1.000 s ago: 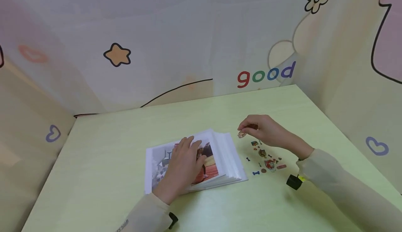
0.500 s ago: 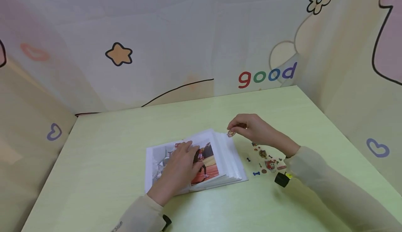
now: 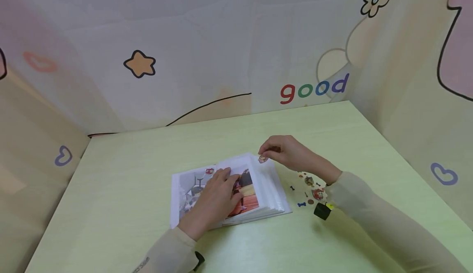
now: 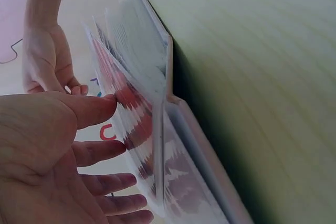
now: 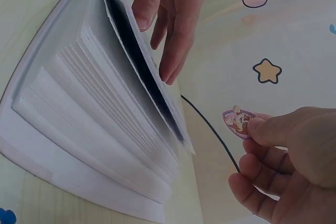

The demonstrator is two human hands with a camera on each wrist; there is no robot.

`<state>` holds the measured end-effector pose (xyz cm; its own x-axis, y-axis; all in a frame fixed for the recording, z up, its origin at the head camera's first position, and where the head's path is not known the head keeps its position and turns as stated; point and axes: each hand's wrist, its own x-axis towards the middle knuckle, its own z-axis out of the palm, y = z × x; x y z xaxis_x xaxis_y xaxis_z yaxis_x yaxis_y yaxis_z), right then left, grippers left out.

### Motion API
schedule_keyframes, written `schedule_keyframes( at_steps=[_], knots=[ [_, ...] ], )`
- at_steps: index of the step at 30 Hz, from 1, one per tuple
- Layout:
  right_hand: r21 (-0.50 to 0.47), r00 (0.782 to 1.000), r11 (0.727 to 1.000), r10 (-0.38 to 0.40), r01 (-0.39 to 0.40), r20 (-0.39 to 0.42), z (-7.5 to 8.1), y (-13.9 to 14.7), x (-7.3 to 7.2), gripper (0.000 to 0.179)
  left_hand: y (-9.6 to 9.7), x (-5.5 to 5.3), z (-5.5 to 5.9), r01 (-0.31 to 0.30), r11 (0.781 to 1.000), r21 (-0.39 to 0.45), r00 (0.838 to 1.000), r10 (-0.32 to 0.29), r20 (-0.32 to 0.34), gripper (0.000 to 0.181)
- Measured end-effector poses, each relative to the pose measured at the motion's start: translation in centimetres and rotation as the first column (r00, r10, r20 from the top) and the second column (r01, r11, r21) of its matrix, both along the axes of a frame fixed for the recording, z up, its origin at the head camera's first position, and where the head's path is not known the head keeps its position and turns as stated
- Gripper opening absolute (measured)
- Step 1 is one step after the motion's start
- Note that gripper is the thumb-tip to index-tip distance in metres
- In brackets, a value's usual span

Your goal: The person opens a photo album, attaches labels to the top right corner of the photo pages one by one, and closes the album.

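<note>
An open photo album (image 3: 271,191) lies on the table, its thick stack of sleeved pages to the right. My left hand (image 3: 218,195) rests on the open spread with fingers extended, partly covering the photo (image 3: 248,199) on the right-hand page. In the left wrist view the fingertips (image 4: 107,98) touch that page's surface. Between thumb and forefinger my right hand (image 3: 286,152) pinches a small cartoon sticker (image 5: 239,121) with a purple edge. That hand hovers over the album's upper right corner. A small red sticker (image 3: 210,171) shows at the top of the left page.
Several small stickers, among them a red cartoon figure (image 3: 318,194) and a blue bone (image 3: 301,204), lie scattered on the table (image 3: 129,191) right of the album, partly hidden by the right sleeve. A printed curtain (image 3: 207,59) stands behind and at both sides.
My right hand has carried the sticker leftward, from beside the album to above its right corner. My left hand has stayed on the spread, shifting slightly.
</note>
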<state>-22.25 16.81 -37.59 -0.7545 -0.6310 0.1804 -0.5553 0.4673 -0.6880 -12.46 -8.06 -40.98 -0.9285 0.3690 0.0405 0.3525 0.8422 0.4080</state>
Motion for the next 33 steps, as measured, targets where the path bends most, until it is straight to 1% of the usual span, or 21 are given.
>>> schedule_keyframes(
  at_steps=[4,9,11,16,22,24,29,33],
  knots=[
    [0.022,1.0,1.0,0.02,-0.02,-0.003,0.1,-0.7,-0.2,0.011,0.1,-0.1,-0.1,0.009,1.0,-0.007,1.0,-0.008,0.013,0.049],
    [0.055,0.998,0.997,0.053,-0.054,0.027,0.2,-1.4,-0.6,0.009,0.2,-0.1,-0.3,0.028,1.0,0.0,1.0,-0.028,-0.001,0.047],
    [0.078,0.997,0.995,0.066,-0.069,0.043,0.2,-1.6,-0.9,0.008,0.3,-0.1,-0.3,0.028,1.0,-0.008,1.0,-0.028,0.011,0.048],
    [0.154,0.991,0.98,0.123,-0.129,0.051,0.3,-2.2,-1.7,0.01,0.6,-0.2,-0.3,0.025,0.998,-0.061,0.998,-0.022,0.051,0.054],
    [0.189,0.98,0.962,0.193,-0.199,0.05,0.2,-3.2,-2.9,0.011,0.9,-0.2,-0.3,0.045,0.99,-0.133,0.999,-0.043,0.019,0.052],
    [0.197,0.979,0.959,0.198,-0.205,0.053,0.2,-3.5,-3.2,0.011,1.0,-0.2,-0.3,0.052,0.986,-0.156,0.999,-0.05,0.014,0.053],
    [0.228,0.981,0.955,0.173,-0.189,0.089,0.0,-4.1,-3.8,0.009,1.1,-0.2,-0.4,0.073,0.979,-0.192,0.997,-0.075,-0.006,0.053],
    [0.25,0.982,0.952,0.155,-0.179,0.112,-0.3,-4.2,-4.1,0.01,0.9,0.0,-0.3,0.082,0.977,-0.197,0.996,-0.087,-0.017,0.052]
  ],
)
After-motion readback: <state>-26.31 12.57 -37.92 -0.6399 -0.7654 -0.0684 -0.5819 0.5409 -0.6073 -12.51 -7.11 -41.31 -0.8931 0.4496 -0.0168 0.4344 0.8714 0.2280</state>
